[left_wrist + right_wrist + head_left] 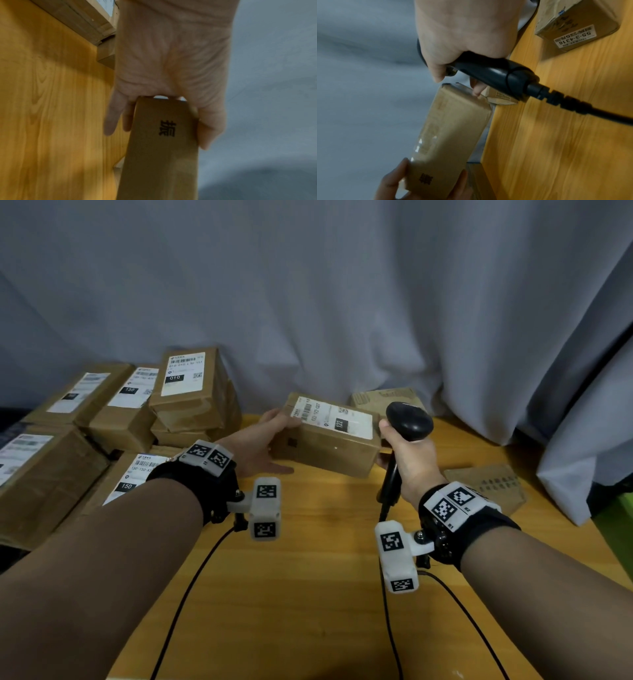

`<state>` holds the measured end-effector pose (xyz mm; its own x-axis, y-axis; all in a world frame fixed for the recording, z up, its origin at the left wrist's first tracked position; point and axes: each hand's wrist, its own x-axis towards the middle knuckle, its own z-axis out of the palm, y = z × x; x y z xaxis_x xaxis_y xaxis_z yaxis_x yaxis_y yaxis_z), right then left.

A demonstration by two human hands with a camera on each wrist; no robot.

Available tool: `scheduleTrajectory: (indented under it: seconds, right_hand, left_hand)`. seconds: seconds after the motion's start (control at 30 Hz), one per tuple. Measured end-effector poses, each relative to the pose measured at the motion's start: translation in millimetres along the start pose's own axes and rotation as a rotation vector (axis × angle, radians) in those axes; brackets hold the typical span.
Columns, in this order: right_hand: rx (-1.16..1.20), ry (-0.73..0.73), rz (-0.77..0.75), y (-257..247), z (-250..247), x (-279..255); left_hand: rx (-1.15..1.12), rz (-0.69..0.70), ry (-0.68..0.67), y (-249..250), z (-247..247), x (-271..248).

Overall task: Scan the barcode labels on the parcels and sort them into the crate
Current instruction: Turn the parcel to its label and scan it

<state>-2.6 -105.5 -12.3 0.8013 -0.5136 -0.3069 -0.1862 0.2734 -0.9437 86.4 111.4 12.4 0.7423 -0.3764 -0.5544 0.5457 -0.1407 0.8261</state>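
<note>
We see the left hand [270, 436] gripping one end of a brown parcel [329, 436], thumb on its top edge and fingers curled round the underside. The parcel sits tilted, its far end raised, just above the wooden worktop [308, 577] near the grey curtain [342, 302]. Its white label [334, 419] faces up; we can read "122" in a black box, but the finer print blurs. The right hand [407, 460] wraps a black barcode scanner [409, 419] by its handle, the head just beside the parcel's right end; the scanner's window is turned away from us. From the right wrist view, one finger of this hand touches the parcel's end, and the scanner cable [590, 109] runs off the frame. A stack of labelled parcels [137, 405] lies at the left, partly cut off. Two more boxes [486, 487] lie to the right, one half hidden behind the scanner. No crate appears in any view.
</note>
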Motion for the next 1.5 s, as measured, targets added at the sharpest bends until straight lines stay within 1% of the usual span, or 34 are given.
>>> scheduleTrajectory:
  seconds: [0.03,0.07,0.13,0.23,0.33,0.37,0.43,0.47,0.5,0.53,0.67,0.73,0.83,0.93,1.03,1.13,1.23,1.33,1.43,1.5]
  right_hand:
    - [-0.007,-0.036,0.009,-1,0,-2]
    - [-0.020,-0.063,0.023,0,1,-3]
    - [-0.056,-0.079,0.039,-2,2,-5]
    - [-0.170,-0.120,-0.020,-8,5,-7]
    - [-0.188,-0.232,0.007,-12,12,-12]
    - [-0.180,-0.248,0.022,-12,14,-14]
    - [-0.152,-0.232,0.039,-9,20,-15]
    - [-0.139,-0.215,0.041,-7,22,-15]
    - [-0.130,-0.195,0.041,-6,24,-16]
    - [-0.118,-0.177,0.038,-5,25,-16]
    - [-0.087,-0.136,0.018,-2,29,-19]
    - [-0.104,-0.145,0.010,-3,29,-20]
    - [-0.185,-0.154,-0.021,-6,25,-18]
    - [-0.311,-0.173,-0.070,-11,17,-14]
    - [-0.385,-0.204,-0.082,-22,9,-14]
    - [-0.375,-0.235,-0.080,-39,8,-16]
    - [-0.403,-0.322,-0.083,-64,16,-22]
    - [-0.380,-0.411,-0.118,-86,26,-31]
    - [-0.300,-0.410,-0.181,-97,33,-40]
    - [-0.349,-0.391,-0.207,-98,36,-43]
  left_hand:
    - [0.024,-0.008,-0.023,0,-2,-2]
    - [0.061,0.004,-0.019,-1,-3,-3]
    - [0.152,0.064,0.034,-2,-7,-4]
    - [0.231,0.141,0.074,-3,-6,-8]
    - [0.180,0.211,0.109,-4,2,-5]
    - [0.130,0.236,0.143,-5,5,-2]
    - [0.022,0.252,0.214,-6,11,2]
    - [0.003,0.248,0.224,-6,14,3]
    - [0.003,0.233,0.203,-7,17,2]
    - [0.019,0.198,0.157,-8,18,1]
    - [0.187,-0.024,-0.068,-16,21,-7]
    - [0.199,-0.038,-0.091,-20,25,-7]
    - [0.213,0.024,-0.020,-24,30,-5]
    - [0.228,0.065,0.075,-27,24,2]
    - [0.315,0.074,0.194,-29,15,7]
    - [0.353,0.063,0.281,-29,4,12]
    - [0.405,0.035,0.306,-25,-4,13]
    - [0.419,0.028,0.285,-25,-6,11]
    - [0.361,0.063,0.247,-27,-3,10]
    - [0.319,0.078,0.236,-27,-1,10]
